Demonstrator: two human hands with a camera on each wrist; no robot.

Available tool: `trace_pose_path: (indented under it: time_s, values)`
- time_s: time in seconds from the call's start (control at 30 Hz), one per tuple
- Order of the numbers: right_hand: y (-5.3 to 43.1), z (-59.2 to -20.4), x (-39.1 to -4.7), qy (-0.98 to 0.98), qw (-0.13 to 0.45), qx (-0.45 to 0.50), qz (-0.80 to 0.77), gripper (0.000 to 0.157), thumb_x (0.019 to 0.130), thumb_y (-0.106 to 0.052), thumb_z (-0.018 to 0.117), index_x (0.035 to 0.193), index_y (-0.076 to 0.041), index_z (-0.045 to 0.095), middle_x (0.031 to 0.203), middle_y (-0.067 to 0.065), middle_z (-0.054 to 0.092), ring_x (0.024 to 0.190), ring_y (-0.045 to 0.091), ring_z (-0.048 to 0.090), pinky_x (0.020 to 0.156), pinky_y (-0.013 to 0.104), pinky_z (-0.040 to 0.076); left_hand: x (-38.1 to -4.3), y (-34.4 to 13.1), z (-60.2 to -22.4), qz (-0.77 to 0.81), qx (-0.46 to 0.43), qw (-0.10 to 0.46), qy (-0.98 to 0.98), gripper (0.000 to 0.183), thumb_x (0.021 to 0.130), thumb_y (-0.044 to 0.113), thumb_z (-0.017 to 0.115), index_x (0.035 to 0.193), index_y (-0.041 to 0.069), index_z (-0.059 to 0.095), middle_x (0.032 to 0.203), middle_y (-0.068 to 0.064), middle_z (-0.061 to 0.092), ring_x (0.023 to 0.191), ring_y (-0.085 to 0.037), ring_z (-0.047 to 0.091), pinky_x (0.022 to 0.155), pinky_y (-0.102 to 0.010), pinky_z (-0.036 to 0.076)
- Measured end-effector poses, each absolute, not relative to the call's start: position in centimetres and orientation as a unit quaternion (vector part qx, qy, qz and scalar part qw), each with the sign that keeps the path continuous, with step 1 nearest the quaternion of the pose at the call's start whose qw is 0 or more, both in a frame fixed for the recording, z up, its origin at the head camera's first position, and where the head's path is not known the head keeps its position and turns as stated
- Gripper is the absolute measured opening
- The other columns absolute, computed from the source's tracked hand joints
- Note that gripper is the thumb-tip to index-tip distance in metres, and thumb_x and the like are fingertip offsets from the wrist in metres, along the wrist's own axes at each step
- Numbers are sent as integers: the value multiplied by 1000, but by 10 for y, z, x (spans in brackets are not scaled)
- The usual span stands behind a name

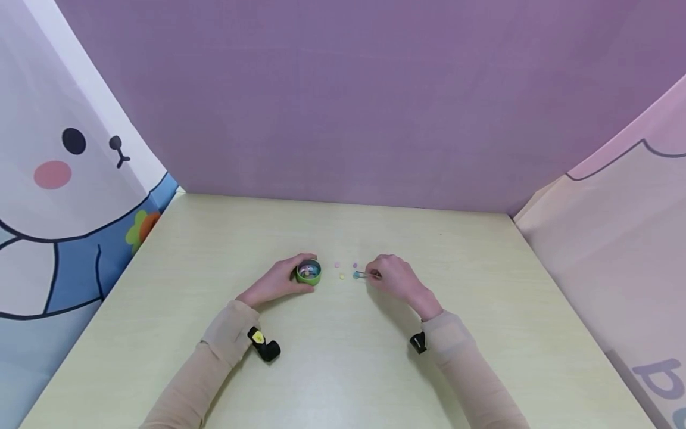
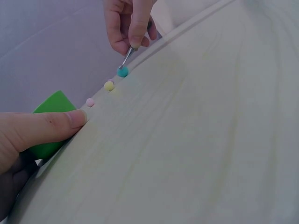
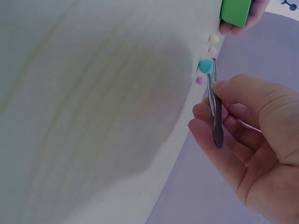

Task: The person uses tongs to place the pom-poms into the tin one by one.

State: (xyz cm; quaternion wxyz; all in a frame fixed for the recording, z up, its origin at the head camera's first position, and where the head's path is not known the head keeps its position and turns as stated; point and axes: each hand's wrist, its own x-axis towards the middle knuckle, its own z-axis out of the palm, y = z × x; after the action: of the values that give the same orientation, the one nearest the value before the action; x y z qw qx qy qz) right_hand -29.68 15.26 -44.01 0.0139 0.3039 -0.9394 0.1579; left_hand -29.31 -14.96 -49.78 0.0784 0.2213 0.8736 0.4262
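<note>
On the table, my left hand (image 1: 280, 277) grips a small round green cup (image 1: 309, 283), thumb on the near side and fingers on the far side. Several small coloured pieces lie inside the cup. My right hand (image 1: 393, 276) pinches metal tweezers (image 3: 217, 109) between thumb and fingers. Their tips are spread at a teal ball (image 3: 205, 66) on the table; whether they touch it I cannot tell. Near it lie a yellow ball (image 1: 342, 276), a pink ball (image 1: 337, 264) and a purple ball (image 1: 355, 265), between the two hands.
The pale wood-patterned table (image 1: 332, 357) ends at a purple backdrop (image 1: 343, 107). A printed cartoon curtain (image 1: 48, 119) hangs at the left, a pale curtain (image 1: 605, 238) at the right. Black wrist devices (image 1: 268, 348) sit on both sleeves.
</note>
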Motion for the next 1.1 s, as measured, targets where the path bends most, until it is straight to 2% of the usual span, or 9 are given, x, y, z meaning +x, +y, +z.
trace_pose_path:
  time_s: [0.6,0.97,1.1]
  values:
    - [151,-441,-297,-940,-2,308,145,14,88,-2,67,84,-12,76,77,0,64,66,9,43,55,17,32,-293,-149,-497,432,217,82,871,77,84,26,80,150,15,42,146,-10,53,131,-29,54,111,-48,45]
    - [150,-436,-295,-935,29,330,128,12,88,-1,68,87,-10,76,86,3,73,67,9,49,56,19,42,-292,-149,-496,428,227,76,871,77,84,27,80,149,13,42,144,-11,55,129,-29,56,110,-49,45]
    - [149,-433,-294,-932,40,335,134,12,87,0,67,86,-9,75,84,4,72,66,8,49,55,18,41,-292,-149,-496,429,227,76,871,77,84,28,80,149,13,42,144,-10,55,129,-29,55,110,-49,45]
